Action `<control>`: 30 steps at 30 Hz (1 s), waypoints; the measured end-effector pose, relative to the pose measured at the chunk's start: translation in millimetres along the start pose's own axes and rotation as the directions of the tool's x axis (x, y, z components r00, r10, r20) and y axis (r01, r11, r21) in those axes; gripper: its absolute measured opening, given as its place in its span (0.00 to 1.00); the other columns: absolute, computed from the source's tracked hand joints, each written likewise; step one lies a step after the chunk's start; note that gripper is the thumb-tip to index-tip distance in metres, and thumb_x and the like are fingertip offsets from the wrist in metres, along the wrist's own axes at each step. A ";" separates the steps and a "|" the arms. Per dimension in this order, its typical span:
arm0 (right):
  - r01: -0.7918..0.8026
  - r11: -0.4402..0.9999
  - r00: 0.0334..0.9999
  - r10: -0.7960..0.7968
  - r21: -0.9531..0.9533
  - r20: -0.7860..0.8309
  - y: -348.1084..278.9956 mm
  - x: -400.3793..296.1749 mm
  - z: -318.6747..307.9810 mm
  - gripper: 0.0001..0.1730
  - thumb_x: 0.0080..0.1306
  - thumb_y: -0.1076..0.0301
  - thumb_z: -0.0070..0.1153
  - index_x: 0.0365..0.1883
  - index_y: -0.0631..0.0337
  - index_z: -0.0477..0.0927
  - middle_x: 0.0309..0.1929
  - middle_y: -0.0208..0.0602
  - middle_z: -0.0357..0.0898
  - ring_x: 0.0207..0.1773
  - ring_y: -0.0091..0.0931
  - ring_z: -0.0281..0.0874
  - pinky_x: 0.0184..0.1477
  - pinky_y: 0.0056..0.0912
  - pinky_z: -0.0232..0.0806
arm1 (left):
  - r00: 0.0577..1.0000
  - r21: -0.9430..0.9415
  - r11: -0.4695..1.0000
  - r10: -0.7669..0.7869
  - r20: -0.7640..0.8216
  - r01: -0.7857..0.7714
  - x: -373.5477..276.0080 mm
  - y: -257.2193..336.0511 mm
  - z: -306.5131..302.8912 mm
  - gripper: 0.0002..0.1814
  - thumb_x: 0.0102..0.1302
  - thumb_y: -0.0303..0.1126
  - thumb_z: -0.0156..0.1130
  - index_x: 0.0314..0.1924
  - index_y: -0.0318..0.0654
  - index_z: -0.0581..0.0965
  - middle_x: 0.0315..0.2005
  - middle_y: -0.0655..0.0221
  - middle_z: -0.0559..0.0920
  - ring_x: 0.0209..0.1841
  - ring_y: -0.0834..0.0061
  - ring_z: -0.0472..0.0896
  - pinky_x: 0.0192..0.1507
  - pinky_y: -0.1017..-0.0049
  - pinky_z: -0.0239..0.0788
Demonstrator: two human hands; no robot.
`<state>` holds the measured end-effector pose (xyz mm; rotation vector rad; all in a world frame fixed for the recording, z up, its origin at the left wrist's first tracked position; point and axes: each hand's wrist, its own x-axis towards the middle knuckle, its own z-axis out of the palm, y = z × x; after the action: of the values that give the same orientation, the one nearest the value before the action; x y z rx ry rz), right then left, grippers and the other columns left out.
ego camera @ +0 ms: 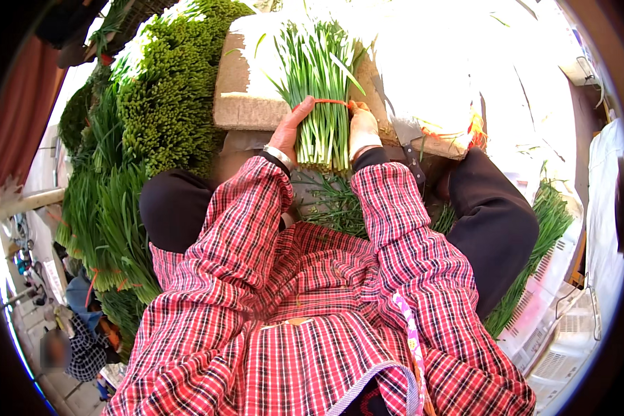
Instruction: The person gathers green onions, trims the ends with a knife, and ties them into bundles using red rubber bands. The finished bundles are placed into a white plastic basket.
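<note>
A bunch of green leafy stalks, apparently garlic chives [320, 67], lies on a thick board [252, 113], leaves pointing away from me and pale cut ends towards me. Across its middle runs a red tie [330, 101]. My left hand [291, 127] grips the bunch from its left side, thumb by the tie. On the right side, my right hand [363, 126] has its fingers curled at the tie's end, against the stalks. To the right of that hand a knife [406, 131] rests on the board's near edge, its dark handle sticking out towards me.
Loose red ties [477, 130] hang at the board's right corner. A tall stack of bundled chives [171, 93] rises at left, with more bundles [114, 223] below. Cut scraps [335, 205] lie between my knees. White plastic crates [564, 333] stand right; a person [86, 338] is lower left.
</note>
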<state>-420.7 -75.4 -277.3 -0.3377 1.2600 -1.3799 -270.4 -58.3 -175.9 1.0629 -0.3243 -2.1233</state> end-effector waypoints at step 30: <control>0.138 0.908 0.947 -0.238 0.395 0.216 -75.2 4.8 52.5 0.07 0.69 0.68 0.47 0.38 0.59 0.75 0.33 0.24 0.76 0.34 0.17 0.70 0.38 0.19 0.64 | 0.911 0.935 -0.151 0.222 0.349 -0.321 32.8 49.3 -9.7 0.18 0.61 0.44 0.54 0.44 0.40 0.79 0.41 0.58 0.82 0.43 0.56 0.78 0.45 0.61 0.68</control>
<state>-420.1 -123.7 -199.1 -0.3663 0.7392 -1.6488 -251.4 -115.2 -176.2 1.4156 -2.3090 -1.1300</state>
